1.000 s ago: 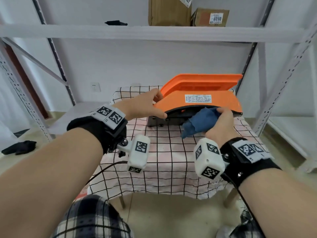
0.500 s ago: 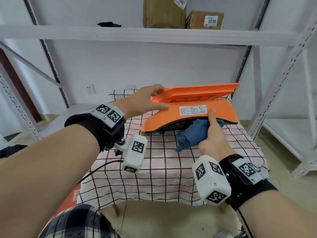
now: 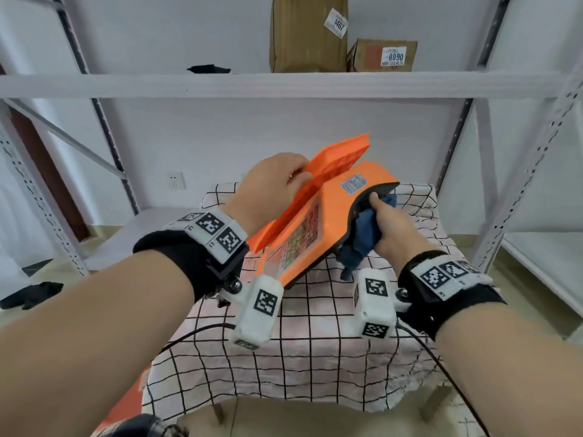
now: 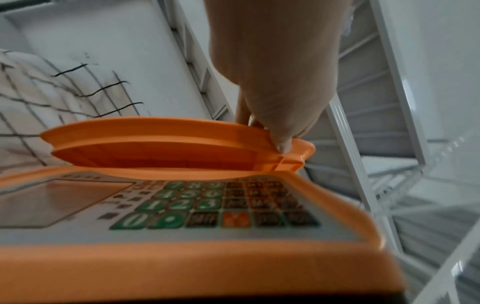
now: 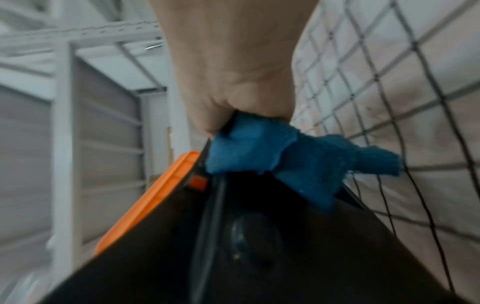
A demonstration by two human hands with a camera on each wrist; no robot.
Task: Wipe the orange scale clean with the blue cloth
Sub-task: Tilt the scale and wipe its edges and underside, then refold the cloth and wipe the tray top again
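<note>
Our left hand (image 3: 277,181) grips the orange scale (image 3: 331,216) at ten o'clock; our right hand (image 3: 389,225) squeezes the blue cloth (image 3: 362,238) underneath. We should hold tight and rub slowly.

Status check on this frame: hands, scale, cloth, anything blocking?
Left hand grips the scale's raised orange platter. Right hand holds blue cloth against the tilted orange scale and its black underside. Nothing in the way.
</note>
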